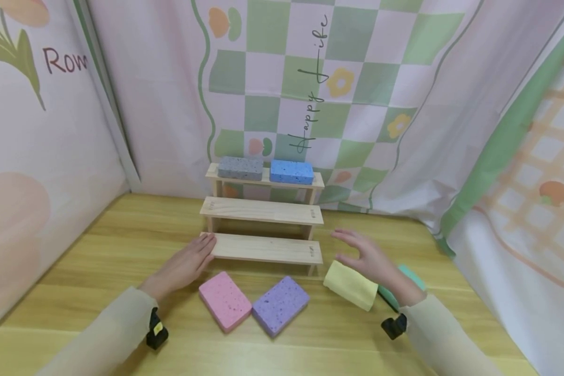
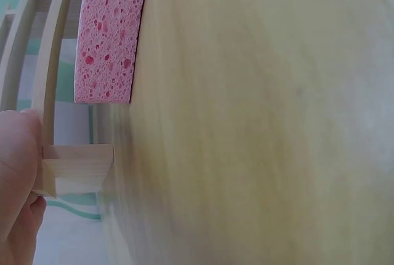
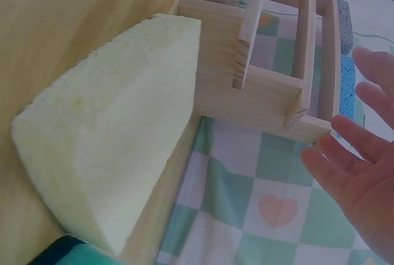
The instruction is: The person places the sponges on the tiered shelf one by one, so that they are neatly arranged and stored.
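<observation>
Head view: The left hand (image 1: 185, 263) rests, fingers extended, on the left end of the lowest tier of the wooden stand (image 1: 263, 210). The right hand (image 1: 371, 263) is unclenched and carries nothing; it hangs by the yellow sponge (image 1: 351, 285), which lies on the bench (image 1: 98, 256) near the stand's right foot. Risk: uneven pressure from the left hand could skew the stand, likely dislodging the grey sponge (image 1: 240, 168) and blue sponge (image 1: 291, 172) on the top tier. Obstructions: the pink sponge (image 1: 224, 301) and purple sponge (image 1: 281, 306) lie before the stand; the green sponge (image 1: 411, 278), partly hidden by the right forearm, adjoins the yellow one, so a low sweep could drag both. A curtain (image 1: 301, 73) hangs behind.

Left wrist view: The thumb lies at the plank's end; pressing force cannot be judged.

Right wrist view: Fingers are spread, apart from the yellow sponge. A careless sideways reach could knock the stand's end.
</observation>
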A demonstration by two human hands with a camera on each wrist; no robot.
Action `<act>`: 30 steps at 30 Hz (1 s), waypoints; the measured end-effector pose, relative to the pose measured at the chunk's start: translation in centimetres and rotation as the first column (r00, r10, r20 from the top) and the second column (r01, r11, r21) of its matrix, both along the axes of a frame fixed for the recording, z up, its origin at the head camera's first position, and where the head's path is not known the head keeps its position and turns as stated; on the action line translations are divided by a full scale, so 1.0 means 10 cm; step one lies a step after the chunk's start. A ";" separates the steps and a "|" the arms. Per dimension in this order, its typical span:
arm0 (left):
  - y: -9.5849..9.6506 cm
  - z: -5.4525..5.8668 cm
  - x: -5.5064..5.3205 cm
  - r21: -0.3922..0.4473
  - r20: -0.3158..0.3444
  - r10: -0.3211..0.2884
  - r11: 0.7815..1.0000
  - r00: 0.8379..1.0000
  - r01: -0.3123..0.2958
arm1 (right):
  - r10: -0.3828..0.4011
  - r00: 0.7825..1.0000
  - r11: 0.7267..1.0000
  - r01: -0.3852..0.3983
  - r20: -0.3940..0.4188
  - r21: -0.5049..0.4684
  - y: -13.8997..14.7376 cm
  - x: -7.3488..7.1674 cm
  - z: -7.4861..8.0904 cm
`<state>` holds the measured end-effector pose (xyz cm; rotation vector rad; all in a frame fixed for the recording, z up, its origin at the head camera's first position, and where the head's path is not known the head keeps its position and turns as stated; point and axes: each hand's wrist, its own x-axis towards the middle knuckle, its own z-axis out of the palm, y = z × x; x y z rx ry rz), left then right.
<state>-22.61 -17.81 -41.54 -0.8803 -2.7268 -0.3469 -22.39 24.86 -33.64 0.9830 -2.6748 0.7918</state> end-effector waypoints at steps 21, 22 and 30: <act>0.00 0.01 0.00 0.005 0.005 0.002 1.000 1.000 -0.003 | 0.009 0.997 0.999 -0.013 0.076 0.050 0.20 0.14 -0.32; 0.00 0.01 0.00 0.004 0.004 0.002 1.000 1.000 -0.002 | 0.005 0.997 0.999 -0.009 0.082 0.049 0.21 0.14 -0.33; 0.00 -0.01 -0.01 0.000 -0.029 -0.010 1.000 1.000 0.010 | -0.042 0.990 0.997 0.034 0.132 0.062 0.31 0.19 -0.43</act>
